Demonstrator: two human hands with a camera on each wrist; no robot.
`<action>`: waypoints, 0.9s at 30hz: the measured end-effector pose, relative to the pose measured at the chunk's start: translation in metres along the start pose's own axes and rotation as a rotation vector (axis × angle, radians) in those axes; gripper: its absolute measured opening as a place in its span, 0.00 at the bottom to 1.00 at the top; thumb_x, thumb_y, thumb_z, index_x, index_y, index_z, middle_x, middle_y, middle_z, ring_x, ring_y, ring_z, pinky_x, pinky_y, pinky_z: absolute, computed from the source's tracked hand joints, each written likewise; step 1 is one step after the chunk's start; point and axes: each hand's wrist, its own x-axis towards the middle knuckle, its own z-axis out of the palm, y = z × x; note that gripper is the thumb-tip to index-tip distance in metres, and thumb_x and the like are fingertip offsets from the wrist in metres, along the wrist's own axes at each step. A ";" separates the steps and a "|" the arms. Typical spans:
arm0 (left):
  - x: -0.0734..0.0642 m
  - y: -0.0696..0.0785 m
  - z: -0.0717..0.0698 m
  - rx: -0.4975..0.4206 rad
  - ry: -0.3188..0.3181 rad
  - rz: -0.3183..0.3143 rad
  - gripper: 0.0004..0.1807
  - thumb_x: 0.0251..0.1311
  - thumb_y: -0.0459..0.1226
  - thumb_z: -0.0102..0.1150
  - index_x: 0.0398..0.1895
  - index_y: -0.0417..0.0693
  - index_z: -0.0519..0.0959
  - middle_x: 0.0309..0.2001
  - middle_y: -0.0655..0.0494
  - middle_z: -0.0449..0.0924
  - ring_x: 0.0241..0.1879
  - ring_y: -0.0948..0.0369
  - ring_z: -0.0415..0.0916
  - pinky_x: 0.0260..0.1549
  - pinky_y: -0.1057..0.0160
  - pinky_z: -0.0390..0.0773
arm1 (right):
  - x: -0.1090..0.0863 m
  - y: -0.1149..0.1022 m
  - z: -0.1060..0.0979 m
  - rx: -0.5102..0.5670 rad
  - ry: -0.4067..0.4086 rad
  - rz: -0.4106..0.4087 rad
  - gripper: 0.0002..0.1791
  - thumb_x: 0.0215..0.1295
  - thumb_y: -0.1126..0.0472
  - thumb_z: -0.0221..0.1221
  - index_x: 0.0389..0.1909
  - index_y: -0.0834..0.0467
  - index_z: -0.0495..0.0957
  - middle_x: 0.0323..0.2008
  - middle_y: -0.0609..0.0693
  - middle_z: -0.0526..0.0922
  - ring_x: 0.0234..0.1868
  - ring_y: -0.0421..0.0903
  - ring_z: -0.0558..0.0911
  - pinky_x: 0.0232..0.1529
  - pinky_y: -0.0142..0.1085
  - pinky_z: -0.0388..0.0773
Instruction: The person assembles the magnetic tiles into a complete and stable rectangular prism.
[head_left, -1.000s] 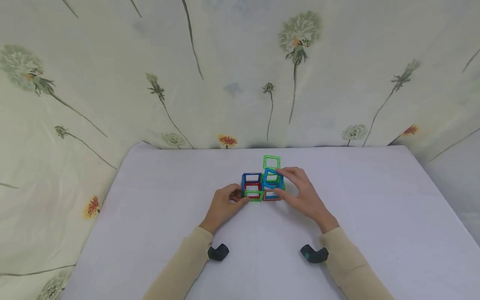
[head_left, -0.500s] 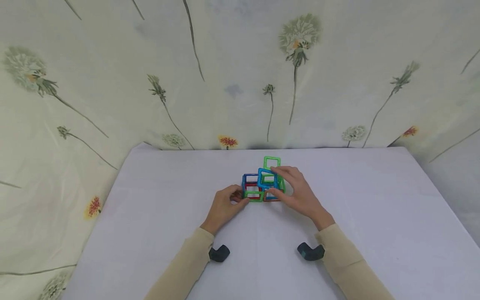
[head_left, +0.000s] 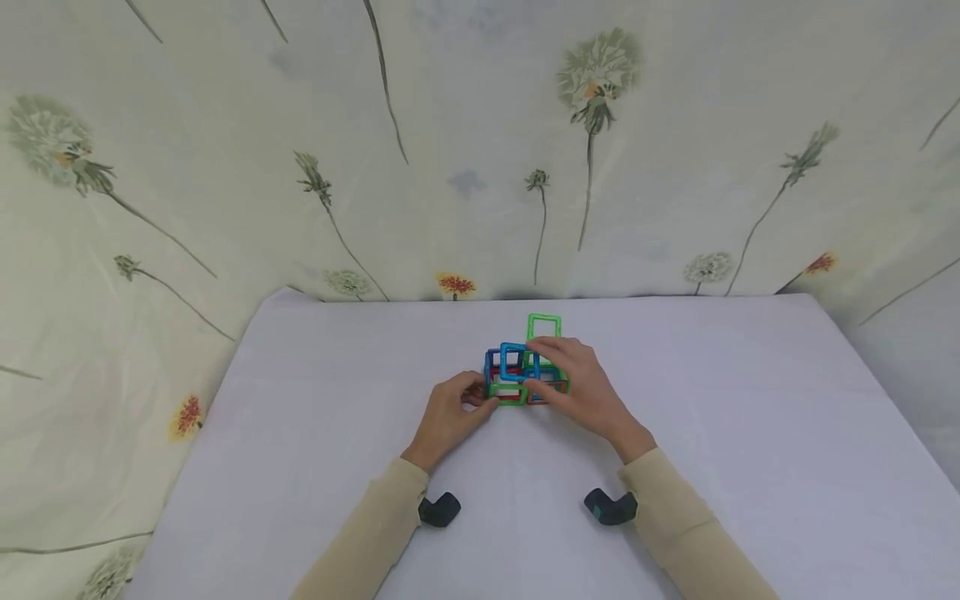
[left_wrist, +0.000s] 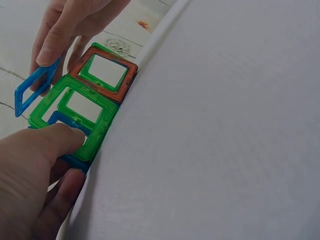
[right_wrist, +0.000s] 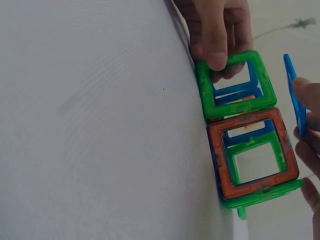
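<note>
On the table stands a magnetic tile structure of two open frames side by side, with a green front tile point(right_wrist: 205, 90) on the left and an orange front tile point(right_wrist: 217, 155) on the right. My left hand point(head_left: 448, 417) grips its left end, thumb on the green front tile and fingers round the blue side. Between thumb and fingers, my right hand point(head_left: 581, 392) pinches a blue square magnetic tile point(head_left: 504, 362). That tile is tilted above the left half, apart from the structure in both wrist views. A bright green tile point(head_left: 544, 316) sticks up behind the right half.
White cloth covers the table point(head_left: 720, 417). A curtain with a dandelion print point(head_left: 480, 150) hangs along the table's far edge. Black wrist devices, left point(head_left: 441, 509) and right point(head_left: 611, 507), jut inward from the cuffs.
My right hand has carried the blue tile leftward, from above the right half of the structure to above the left half. The left hand has kept its grip in place.
</note>
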 end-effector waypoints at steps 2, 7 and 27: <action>0.000 0.000 0.000 -0.002 0.002 0.001 0.12 0.55 0.37 0.65 0.42 0.46 0.78 0.35 0.55 0.81 0.32 0.67 0.79 0.36 0.76 0.80 | 0.000 0.001 0.001 -0.004 -0.006 -0.001 0.31 0.55 0.55 0.67 0.61 0.56 0.72 0.60 0.51 0.74 0.57 0.49 0.71 0.59 0.53 0.66; 0.000 -0.001 0.000 0.000 0.006 0.000 0.12 0.55 0.37 0.65 0.42 0.46 0.78 0.35 0.56 0.81 0.32 0.68 0.79 0.36 0.75 0.80 | 0.002 0.000 0.003 -0.007 -0.001 -0.024 0.31 0.54 0.55 0.68 0.60 0.58 0.73 0.59 0.51 0.75 0.56 0.48 0.72 0.58 0.52 0.67; 0.000 -0.002 0.001 -0.008 0.013 0.019 0.12 0.55 0.37 0.66 0.42 0.45 0.78 0.34 0.54 0.81 0.32 0.66 0.80 0.35 0.75 0.80 | 0.006 0.002 0.009 -0.029 -0.022 -0.065 0.31 0.55 0.55 0.67 0.60 0.58 0.73 0.58 0.53 0.75 0.58 0.50 0.72 0.59 0.53 0.65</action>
